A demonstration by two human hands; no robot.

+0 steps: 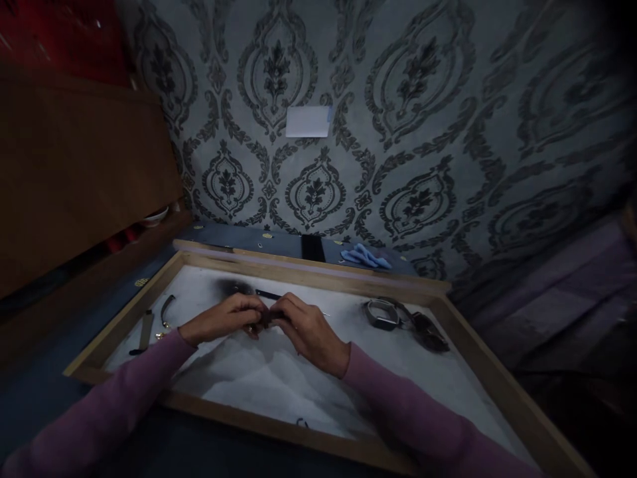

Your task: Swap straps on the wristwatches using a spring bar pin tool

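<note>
My left hand [226, 318] and my right hand [311, 332] meet over the middle of a wooden-framed tray [239, 410] with a white floor. Both are closed, thumbs and fingers pinching a small dark brown piece [267, 317] between them. Fingers cover most of it, so its kind is unclear. Just behind the hands lies a slim dark tool [269, 294] with a thin metal tip showing to the right. To their right rests a wristwatch [382, 313] with a square case. A dark, blurred round object [235, 287] sits behind my left hand.
On the tray's left lie a grey-green strap [146, 330], a dark curved strap [168, 309] and small gold-coloured pieces [160, 336]. Dark-lensed glasses [428, 334] lie at right, a small dark curved piece [302, 422] near the front. Behind the tray is a blue cloth [365, 255].
</note>
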